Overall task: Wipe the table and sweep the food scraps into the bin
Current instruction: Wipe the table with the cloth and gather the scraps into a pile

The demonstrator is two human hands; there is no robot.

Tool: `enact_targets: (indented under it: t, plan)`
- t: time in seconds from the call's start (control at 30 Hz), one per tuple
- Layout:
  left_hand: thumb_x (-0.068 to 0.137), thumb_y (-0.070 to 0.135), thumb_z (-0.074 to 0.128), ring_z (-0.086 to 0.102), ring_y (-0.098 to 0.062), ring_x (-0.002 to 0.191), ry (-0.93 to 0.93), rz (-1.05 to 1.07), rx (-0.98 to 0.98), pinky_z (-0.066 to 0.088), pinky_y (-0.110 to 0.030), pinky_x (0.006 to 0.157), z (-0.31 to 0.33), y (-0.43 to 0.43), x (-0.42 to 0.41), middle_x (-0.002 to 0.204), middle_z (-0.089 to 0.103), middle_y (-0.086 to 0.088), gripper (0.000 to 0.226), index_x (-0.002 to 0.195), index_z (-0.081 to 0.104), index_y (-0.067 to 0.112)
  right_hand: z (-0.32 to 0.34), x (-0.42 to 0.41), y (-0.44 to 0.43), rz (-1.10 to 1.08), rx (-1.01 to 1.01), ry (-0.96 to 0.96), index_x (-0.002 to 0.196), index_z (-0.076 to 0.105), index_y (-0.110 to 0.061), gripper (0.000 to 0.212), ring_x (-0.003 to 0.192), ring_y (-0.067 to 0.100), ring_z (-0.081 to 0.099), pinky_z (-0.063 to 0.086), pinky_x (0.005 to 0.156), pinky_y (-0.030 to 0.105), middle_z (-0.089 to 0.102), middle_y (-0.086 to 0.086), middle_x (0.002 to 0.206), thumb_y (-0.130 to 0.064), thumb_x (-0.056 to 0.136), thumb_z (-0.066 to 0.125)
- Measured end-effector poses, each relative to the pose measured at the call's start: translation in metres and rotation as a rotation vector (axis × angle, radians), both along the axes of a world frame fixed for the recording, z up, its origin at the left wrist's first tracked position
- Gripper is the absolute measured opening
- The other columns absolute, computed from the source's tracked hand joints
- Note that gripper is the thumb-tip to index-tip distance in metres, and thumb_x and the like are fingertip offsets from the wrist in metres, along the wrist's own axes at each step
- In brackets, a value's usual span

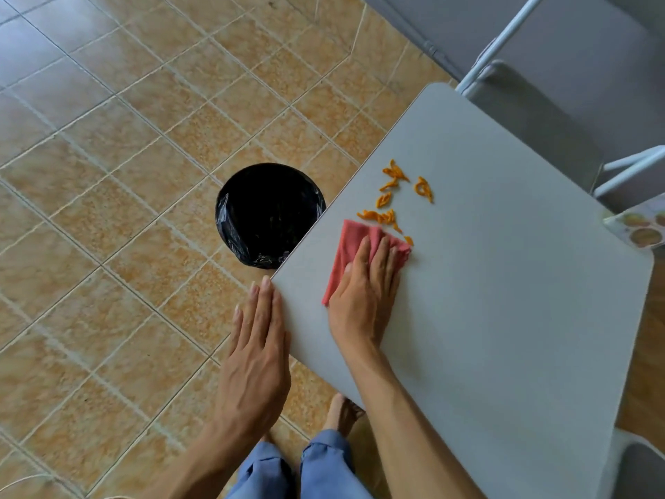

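Note:
Several orange food scraps lie on the grey table near its left edge. Just below them a pink cloth is pressed flat under my right hand, fingers spread on top of it. My left hand hovers flat beside the table's left edge, fingers straight and holding nothing. A round bin with a black bag stands on the floor, partly tucked under the table edge, to the left of the scraps.
Tiled orange floor stretches to the left. A white chair frame stands beyond the table's far corner. A printed sheet with round pictures sits at the table's right edge. My legs and bare feet are below the table corner.

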State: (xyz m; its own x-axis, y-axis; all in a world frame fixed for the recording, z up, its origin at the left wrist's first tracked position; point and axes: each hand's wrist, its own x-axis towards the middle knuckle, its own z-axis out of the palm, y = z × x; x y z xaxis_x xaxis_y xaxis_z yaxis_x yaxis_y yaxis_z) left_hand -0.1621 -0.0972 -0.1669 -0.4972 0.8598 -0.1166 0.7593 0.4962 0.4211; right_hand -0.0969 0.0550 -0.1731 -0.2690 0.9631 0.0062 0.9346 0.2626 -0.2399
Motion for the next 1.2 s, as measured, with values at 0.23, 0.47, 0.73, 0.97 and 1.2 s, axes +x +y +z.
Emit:
enact_targets:
  t: [0.23,0.47,0.73,0.97,1.2]
  plan:
    - [0.09,0.004,0.04,0.005,-0.029,0.153,0.007,0.042,-0.005,0.009,-0.045,0.122,0.0,0.016,0.008,0.164,0.011,-0.019,0.068,0.154,0.015,-0.002,0.005,0.078,-0.059,0.281,0.053,-0.191,0.157,0.034,-0.01,0.059,0.154,0.036,0.025,0.027,0.12,0.048,0.03,0.014,0.165,-0.025,0.101,0.037]
    - [0.098,0.012,0.033,0.004,-0.029,0.153,-0.007,-0.066,0.049,0.008,-0.043,0.123,0.004,0.066,-0.002,0.164,0.009,-0.018,0.06,0.153,0.016,-0.003,-0.006,0.066,0.074,-0.45,0.109,0.033,0.141,0.051,0.007,0.057,0.139,0.055,0.043,0.035,0.114,0.058,0.045,0.035,0.149,-0.025,0.096,0.036]
    - [0.103,0.016,0.033,0.002,-0.028,0.154,-0.009,0.059,0.086,0.007,-0.045,0.125,-0.002,0.165,0.002,0.164,0.009,-0.017,0.056,0.153,0.018,-0.004,-0.011,0.078,0.115,-0.216,0.096,-0.053,0.15,0.045,-0.004,0.058,0.149,0.043,0.033,0.031,0.118,0.055,0.037,0.024,0.16,-0.03,0.1,0.032]
    - [0.104,0.026,0.025,0.0,-0.025,0.154,0.054,0.077,0.047,0.006,-0.044,0.125,-0.005,0.169,0.011,0.165,0.007,-0.015,0.059,0.154,0.012,-0.002,-0.009,0.054,0.095,0.082,0.146,-0.038,0.148,0.046,0.002,0.055,0.148,0.044,0.034,0.031,0.121,0.052,0.038,0.026,0.158,-0.022,0.099,0.041]
    - [0.103,0.026,0.026,0.002,-0.026,0.154,0.07,0.071,0.022,0.008,-0.045,0.125,-0.003,0.171,0.01,0.165,0.009,-0.015,0.06,0.154,0.013,-0.002,-0.007,0.113,0.196,-0.148,0.111,-0.045,0.148,0.046,0.002,0.061,0.147,0.044,0.036,0.03,0.122,0.053,0.038,0.025,0.158,-0.027,0.098,0.027]
